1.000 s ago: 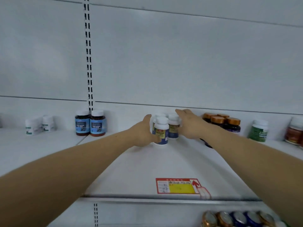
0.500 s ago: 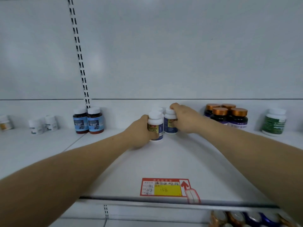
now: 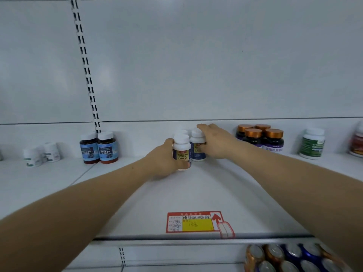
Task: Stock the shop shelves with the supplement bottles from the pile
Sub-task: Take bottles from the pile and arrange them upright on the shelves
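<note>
1. I see both bare arms reaching deep over the white shelf (image 3: 196, 193) to a small cluster of white-capped supplement bottles near the back panel.
2. My left hand (image 3: 163, 161) grasps the front bottle (image 3: 181, 151), fingers curled round its lower body with the thumb at its left side; the bottle stands upright on the shelf with its yellow-and-blue label facing me.
3. My right hand (image 3: 213, 142) holds the second bottle (image 3: 197, 148), fingers draped over its white cap and the thumb against its label; it stands upright, just behind and to the right of the front bottle, touching or nearly touching it.
4. A third white cap (image 3: 181, 132) shows behind those two, close to the back panel.
5. To the left stand two brown bottles with blue labels (image 3: 99, 148), side by side, and farther left some small white bottles (image 3: 42, 154), blurred.
6. To the right are four dark bottles with copper lids (image 3: 261, 137), then a green-labelled white bottle (image 3: 313, 144), well apart.
7. A red and yellow price tag (image 3: 193, 222) lies at the shelf's front edge.
8. Can tops (image 3: 290, 258) show on the level below, at lower right.
</note>
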Available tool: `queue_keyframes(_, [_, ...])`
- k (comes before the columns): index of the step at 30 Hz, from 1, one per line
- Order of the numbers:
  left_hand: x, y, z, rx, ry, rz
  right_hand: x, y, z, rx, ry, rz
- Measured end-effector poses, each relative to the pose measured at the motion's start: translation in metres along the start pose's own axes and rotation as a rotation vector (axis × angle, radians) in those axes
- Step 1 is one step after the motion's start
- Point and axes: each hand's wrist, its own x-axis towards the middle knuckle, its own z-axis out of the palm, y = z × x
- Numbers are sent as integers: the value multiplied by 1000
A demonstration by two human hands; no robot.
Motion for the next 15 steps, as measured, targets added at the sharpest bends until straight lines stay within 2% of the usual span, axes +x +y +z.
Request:
queue_keyframes(7, [-12, 30, -31, 217, 71, 179, -29, 12, -55, -86, 95, 58])
queue_keyframes(12, [-17, 55, -10, 177, -9, 276, -63, 44, -78, -110, 173, 203])
queue_keyframes(15, [-18, 66, 11, 388, 27, 320, -81, 65, -81, -69, 168, 268])
